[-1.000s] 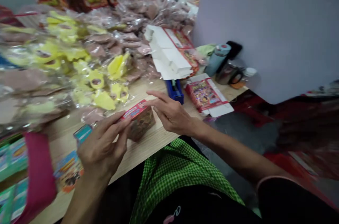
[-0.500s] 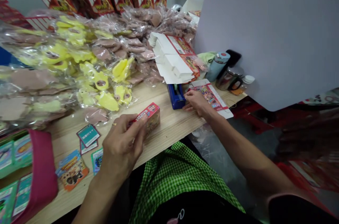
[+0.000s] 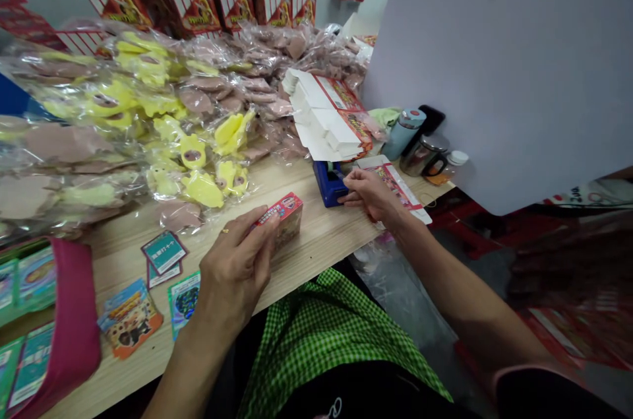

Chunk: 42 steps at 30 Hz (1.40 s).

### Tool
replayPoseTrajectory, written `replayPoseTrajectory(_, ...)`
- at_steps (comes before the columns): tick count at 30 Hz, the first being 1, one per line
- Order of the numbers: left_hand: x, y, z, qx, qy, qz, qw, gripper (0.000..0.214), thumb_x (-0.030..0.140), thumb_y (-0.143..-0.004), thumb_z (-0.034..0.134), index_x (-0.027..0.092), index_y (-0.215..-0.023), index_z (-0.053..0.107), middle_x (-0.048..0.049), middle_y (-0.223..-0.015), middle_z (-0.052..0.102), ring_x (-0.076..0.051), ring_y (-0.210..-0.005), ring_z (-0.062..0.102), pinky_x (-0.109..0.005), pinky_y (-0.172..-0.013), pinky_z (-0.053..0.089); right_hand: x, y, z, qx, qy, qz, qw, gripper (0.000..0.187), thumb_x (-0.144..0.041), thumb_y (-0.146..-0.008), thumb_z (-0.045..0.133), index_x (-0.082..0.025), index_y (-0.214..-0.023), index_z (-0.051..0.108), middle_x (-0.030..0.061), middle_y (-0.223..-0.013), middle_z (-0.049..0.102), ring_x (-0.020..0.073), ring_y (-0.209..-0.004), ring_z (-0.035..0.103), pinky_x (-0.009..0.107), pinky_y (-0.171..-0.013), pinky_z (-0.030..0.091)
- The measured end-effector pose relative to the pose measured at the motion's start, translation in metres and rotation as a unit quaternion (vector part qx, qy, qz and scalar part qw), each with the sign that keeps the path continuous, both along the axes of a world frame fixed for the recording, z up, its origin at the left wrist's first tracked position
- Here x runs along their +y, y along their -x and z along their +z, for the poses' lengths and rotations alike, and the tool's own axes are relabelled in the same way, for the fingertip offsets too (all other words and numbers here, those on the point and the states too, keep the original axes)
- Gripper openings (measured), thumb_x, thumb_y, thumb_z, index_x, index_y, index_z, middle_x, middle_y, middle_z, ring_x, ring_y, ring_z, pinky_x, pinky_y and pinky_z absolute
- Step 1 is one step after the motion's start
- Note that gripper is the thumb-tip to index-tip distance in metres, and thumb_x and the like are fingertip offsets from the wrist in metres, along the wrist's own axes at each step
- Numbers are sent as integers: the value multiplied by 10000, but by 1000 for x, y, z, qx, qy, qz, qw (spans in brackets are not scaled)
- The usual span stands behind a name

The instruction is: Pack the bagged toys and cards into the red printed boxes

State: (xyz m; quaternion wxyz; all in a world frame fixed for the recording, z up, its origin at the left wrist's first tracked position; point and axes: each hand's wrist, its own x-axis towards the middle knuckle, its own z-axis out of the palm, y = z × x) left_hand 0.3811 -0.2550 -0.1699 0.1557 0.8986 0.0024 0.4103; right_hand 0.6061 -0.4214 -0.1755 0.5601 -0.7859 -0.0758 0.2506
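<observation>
My left hand (image 3: pixel 237 267) is closed on a small red printed box (image 3: pixel 281 216) that rests on the wooden table (image 3: pixel 316 234) near its front edge. My right hand (image 3: pixel 368 193) reaches to the right and touches the blue tape dispenser (image 3: pixel 329 183), fingers curled at its top; what they pinch is too small to see. A flat printed carton (image 3: pixel 393 183) lies just under and beyond that hand.
Bagged yellow and brown toys (image 3: pixel 163 122) pile across the back of the table. A stack of flat white cartons (image 3: pixel 329 115) sits behind the dispenser. A bottle (image 3: pixel 403 133) and metal mug (image 3: pixel 425 155) stand by a grey partition (image 3: pixel 494 63). Cards (image 3: pixel 163 252) and a pink tray (image 3: pixel 74 320) lie left.
My right hand left the red box and went right to the blue tape dispenser. My left hand kept the box and lowered it onto the table.
</observation>
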Motion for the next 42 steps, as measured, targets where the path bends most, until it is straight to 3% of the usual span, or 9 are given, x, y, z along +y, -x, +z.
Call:
replayPoseTrajectory(5,1,1,2,-5,2,1,1000,239,109,-918,669,177,-1146,693,-120,-1159,756,-245,-1003,750,-411,-880,647,-4,12,-40,-98,40,-36,994,188,-171,-703,627,-198,-591,479,-20,-625,545,164,-698,605,248,-636,467)
replayPoseTrajectory(8,2,1,2,-9,15,-2,1000,227,110,-902,692,181,-1118,692,-106,-1139,766,-234,-1003,754,-389,-885,644,-11,14,-49,-143,62,-32,987,187,-150,-668,597,-202,-525,488,-19,-592,516,165,-670,539,271,-630,423)
replayPoseTrajectory(13,-3,2,1,-12,14,11,1000,160,130,-892,716,180,-1043,698,-115,-1154,745,-227,-988,745,-388,-854,647,-24,35,-13,-229,43,9,972,144,-154,-704,605,-199,-582,544,4,-686,580,170,-718,533,294,-665,415)
replayPoseTrajectory(16,-4,1,1,-15,-6,28,999,87,151,-908,703,159,-994,701,-112,-1081,757,-219,-936,740,-377,-808,644,-20,65,14,-222,-79,113,965,86,-221,-835,619,-203,-754,595,-8,-674,628,148,-609,560,288,-588,445)
replayPoseTrajectory(20,-2,0,1,-30,-20,29,999,68,147,-908,701,161,-974,713,-91,-1029,777,-195,-848,740,-327,-744,626,1,99,35,-92,-226,230,942,118,-284,-918,615,-208,-996,661,-39,-618,637,117,-511,549,253,-505,468)
replayPoseTrajectory(24,0,1,0,-36,-6,17,999,109,138,-903,702,179,-1003,688,-68,-1015,781,-190,-878,745,-307,-765,607,20,110,40,-21,-254,262,931,539,-275,-901,621,-210,-1430,540,-63,-622,646,118,-517,558,258,-528,505)
replayPoseTrajectory(31,1,1,-5,-38,13,57,998,202,195,-910,691,203,-1071,569,-33,-968,740,-158,-795,715,-278,-720,581,34,108,43,10,-261,269,927,290,-298,-885,651,-172,-1144,613,-65,-604,623,92,-507,529,227,-510,462)
replayPoseTrajectory(37,0,1,-5,-42,8,49,998,228,202,-930,678,204,-1110,538,-36,-966,724,-164,-835,717,-274,-740,581,40,111,42,11,-249,260,933,423,-267,-872,634,-165,-1266,518,-84,-580,615,95,-485,530,216,-479,449)
replayPoseTrajectory(42,0,2,-4,-35,-6,38,999,286,184,-933,676,189,-1183,540,-62,-1034,732,-181,-903,715,-290,-792,584,44,109,34,-27,-187,254,949,493,-213,-861,600,-137,-1330,472,-79,-545,614,99,-405,516,207,-399,411)
